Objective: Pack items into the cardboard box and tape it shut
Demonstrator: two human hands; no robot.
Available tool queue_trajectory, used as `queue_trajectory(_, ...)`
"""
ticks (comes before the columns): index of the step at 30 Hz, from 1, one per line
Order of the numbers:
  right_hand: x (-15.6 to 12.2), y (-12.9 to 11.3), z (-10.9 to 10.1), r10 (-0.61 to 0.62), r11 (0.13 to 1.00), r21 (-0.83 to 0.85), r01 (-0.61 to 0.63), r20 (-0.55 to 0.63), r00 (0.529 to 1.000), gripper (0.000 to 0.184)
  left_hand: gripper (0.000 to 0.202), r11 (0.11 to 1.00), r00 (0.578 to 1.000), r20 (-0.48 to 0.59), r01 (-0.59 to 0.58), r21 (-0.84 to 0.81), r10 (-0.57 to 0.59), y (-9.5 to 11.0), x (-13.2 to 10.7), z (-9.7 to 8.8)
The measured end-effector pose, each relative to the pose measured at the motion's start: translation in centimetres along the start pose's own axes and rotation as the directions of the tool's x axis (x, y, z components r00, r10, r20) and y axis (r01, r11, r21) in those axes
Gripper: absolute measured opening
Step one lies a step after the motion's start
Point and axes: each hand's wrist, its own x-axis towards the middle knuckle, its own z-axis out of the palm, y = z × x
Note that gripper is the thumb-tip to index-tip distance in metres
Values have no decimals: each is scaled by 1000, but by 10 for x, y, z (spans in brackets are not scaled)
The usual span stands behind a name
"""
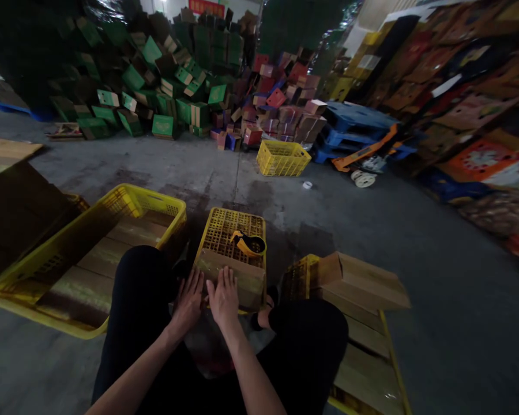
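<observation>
A long brown cardboard box (248, 283) lies across the near end of an upturned yellow crate (237, 220) between my knees. My left hand (189, 300) rests against the box's left end with fingers stretched out. Flat on the side of the box, near that same end, is my right hand (224, 293), its fingers extended too. Neither hand grasps anything. Just beyond the box, a yellow and black tape dispenser (249, 244) sits on the crate's grid. Shiny clear tape shows along part of the box.
To my left a large yellow crate (112, 199) holds several cardboard boxes. On my right, another yellow crate (387, 346) carries boxes, one tilted on top (363, 279). Farther off are a yellow crate (283, 158), a tape roll (307, 185), an orange pallet jack (367, 153) and heaped green cartons (162, 125).
</observation>
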Motion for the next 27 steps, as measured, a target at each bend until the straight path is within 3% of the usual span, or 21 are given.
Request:
queue_trajectory(4, 18, -31, 11, -57, 996, 77, 54, 30, 998, 62, 56, 999, 999, -16, -31, 15, 31, -8, -11, 12)
queue_trajectory(8, 20, -31, 9, -110, 990, 99, 102, 70, 992, 60, 54, 997, 998, -11, -65, 38, 66, -12, -16, 8)
queue_trajectory(14, -5, 22, -20, -18, 999, 34, 16, 53, 998, 56, 53, 999, 999, 9, 38, -39, -38, -4, -3, -12)
queue_trajectory(19, -31, 83, -38, 180, 982, -51, -180, -8, 984, 57, 61, 981, 997, -6, 80, -174, -83, -8, 16, -5)
queue_trajectory(22, -44, 104, -31, 271, 962, -8, -273, -90, 958, 57, 67, 972, 993, 14, 114, -205, -114, -8, 25, 4)
queue_trajectory(27, -55, 111, -4, 307, 949, 150, -278, -226, 925, 60, 77, 960, 971, 107, 228, -161, -213, -3, 31, 9)
